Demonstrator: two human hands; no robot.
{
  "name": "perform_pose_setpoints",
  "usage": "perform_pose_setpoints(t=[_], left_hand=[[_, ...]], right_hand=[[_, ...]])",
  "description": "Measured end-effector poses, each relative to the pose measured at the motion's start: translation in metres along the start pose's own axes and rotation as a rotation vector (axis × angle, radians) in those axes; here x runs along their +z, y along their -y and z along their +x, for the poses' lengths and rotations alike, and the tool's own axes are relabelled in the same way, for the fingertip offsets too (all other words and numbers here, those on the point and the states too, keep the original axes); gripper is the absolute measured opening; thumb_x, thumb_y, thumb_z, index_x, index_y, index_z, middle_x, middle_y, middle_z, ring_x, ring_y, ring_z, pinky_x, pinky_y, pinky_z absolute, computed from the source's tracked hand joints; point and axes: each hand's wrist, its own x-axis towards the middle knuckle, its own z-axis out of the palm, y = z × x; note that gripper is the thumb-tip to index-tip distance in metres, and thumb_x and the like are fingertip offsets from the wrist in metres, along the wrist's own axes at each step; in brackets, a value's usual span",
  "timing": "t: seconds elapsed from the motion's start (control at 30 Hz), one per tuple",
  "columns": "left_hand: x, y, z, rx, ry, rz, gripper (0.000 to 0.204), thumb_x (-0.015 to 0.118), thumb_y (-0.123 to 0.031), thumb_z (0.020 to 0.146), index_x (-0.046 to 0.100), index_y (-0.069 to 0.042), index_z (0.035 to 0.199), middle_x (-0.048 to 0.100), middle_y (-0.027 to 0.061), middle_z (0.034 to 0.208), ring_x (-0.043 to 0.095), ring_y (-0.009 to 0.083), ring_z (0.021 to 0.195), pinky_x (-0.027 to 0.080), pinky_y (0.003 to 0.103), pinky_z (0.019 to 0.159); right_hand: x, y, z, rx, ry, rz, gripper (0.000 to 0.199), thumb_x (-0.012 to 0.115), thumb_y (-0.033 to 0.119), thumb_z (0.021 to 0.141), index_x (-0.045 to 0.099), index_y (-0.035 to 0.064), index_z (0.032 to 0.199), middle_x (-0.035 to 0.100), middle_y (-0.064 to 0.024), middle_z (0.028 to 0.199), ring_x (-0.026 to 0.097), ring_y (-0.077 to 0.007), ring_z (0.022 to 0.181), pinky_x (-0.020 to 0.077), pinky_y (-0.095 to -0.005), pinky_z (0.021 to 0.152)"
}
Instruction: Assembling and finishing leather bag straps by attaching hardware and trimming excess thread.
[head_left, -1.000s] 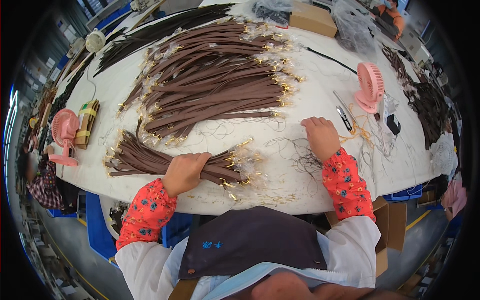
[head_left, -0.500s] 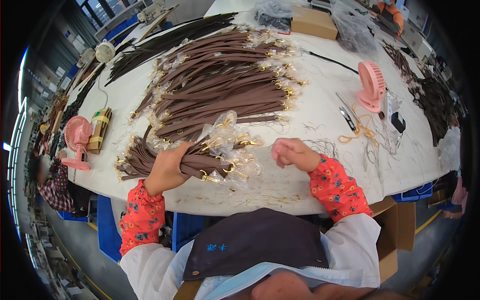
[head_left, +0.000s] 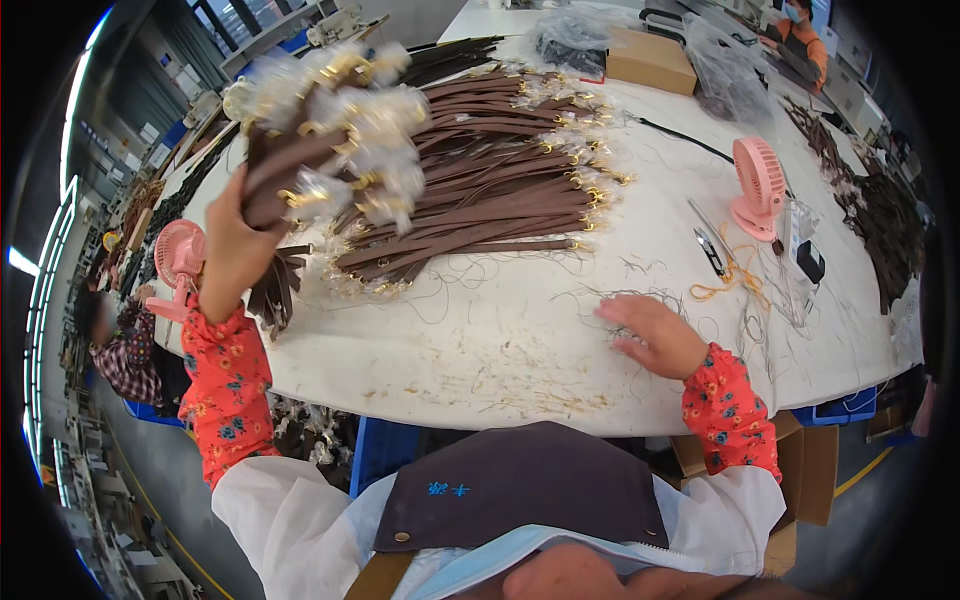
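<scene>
My left hand [head_left: 238, 250] is closed around a bundle of brown straps [head_left: 285, 170], lifted off the table at the left. Gold metal hooks wrapped in clear plastic fan out from its ends, blurred by motion. Below it hang the loose strap ends [head_left: 277, 290]. Beyond and to the right lies a wide pile of similar brown straps [head_left: 490, 215], gold hooks along its right side. My right hand [head_left: 655, 335], fingers stretched and holding nothing, is low over the tabletop at the right, beside scattered thread scraps [head_left: 500, 375].
Pink fans stand at left [head_left: 180, 260] and right [head_left: 757, 185]. Near the right one are thread snips [head_left: 710, 250] and an orange cord [head_left: 740, 280]. A cardboard box [head_left: 650, 60] sits at the back. Under the front edge is a blue bin [head_left: 385, 455]. Another person [head_left: 130, 360] sits at left.
My left hand has raised the strap bundle from the table's front, up and to the left. My right hand has moved right and opened out flat. The head view has shifted slightly.
</scene>
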Motion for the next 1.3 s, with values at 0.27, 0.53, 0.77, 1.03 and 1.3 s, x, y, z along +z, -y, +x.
perform_pose_setpoints(t=[0.27, 0.53, 0.77, 1.03, 1.3], left_hand=[[-0.131, -0.029, 0.067, -0.169, -0.498, -0.579, 0.018, 0.067, -0.005, 0.084, 0.061, 0.002, 0.100, 0.061, 0.0075, 0.082, 0.060, 0.0157, 0.077, 0.049, 0.026, 0.071], [-0.084, -0.012, 0.108, -0.114, -0.213, -1.232, 0.030, 0.060, 0.000, 0.086, 0.054, 0.003, 0.115, 0.063, 0.0149, 0.096, 0.061, 0.0297, 0.100, 0.044, 0.049, 0.102], [-0.046, -0.035, 0.126, -0.234, -0.079, -1.426, 0.022, 0.058, 0.001, 0.090, 0.055, -0.001, 0.112, 0.064, 0.0144, 0.097, 0.061, 0.0247, 0.105, 0.038, 0.060, 0.105], [-0.025, -0.054, 0.135, -0.208, -0.159, -1.493, 0.023, 0.058, 0.001, 0.090, 0.052, 0.000, 0.112, 0.060, 0.0131, 0.094, 0.060, 0.0262, 0.100, 0.036, 0.060, 0.107], [-0.041, -0.057, 0.135, -0.354, -0.228, -1.428, 0.014, 0.054, 0.003, 0.090, 0.055, -0.001, 0.103, 0.054, 0.0066, 0.084, 0.059, 0.0239, 0.100, 0.019, 0.057, 0.115]], right_hand=[[0.034, -0.010, -0.002, -0.019, 0.230, -0.141, 0.044, 0.063, 0.016, 0.084, 0.052, 0.0109, 0.127, 0.047, -0.0075, 0.139, 0.035, -0.0310, 0.135, 0.0253, -0.0538, 0.111], [0.049, -0.022, -0.003, -0.007, 0.139, -0.163, 0.042, 0.062, 0.015, 0.085, 0.053, 0.0094, 0.126, 0.048, -0.0078, 0.138, 0.035, -0.0316, 0.135, 0.0244, -0.0542, 0.111], [0.051, -0.017, -0.004, -0.031, 0.168, -0.148, 0.043, 0.060, 0.016, 0.086, 0.052, 0.0098, 0.128, 0.045, -0.0080, 0.140, 0.034, -0.0317, 0.136, 0.0234, -0.0536, 0.112], [0.051, -0.021, -0.005, -0.024, 0.147, -0.144, 0.043, 0.060, 0.015, 0.087, 0.051, 0.0098, 0.128, 0.045, -0.0078, 0.141, 0.033, -0.0313, 0.136, 0.0241, -0.0536, 0.112], [0.055, -0.021, -0.006, -0.032, 0.128, -0.145, 0.043, 0.060, 0.014, 0.086, 0.051, 0.0094, 0.128, 0.045, -0.0084, 0.141, 0.033, -0.0324, 0.136, 0.0237, -0.0544, 0.112]])
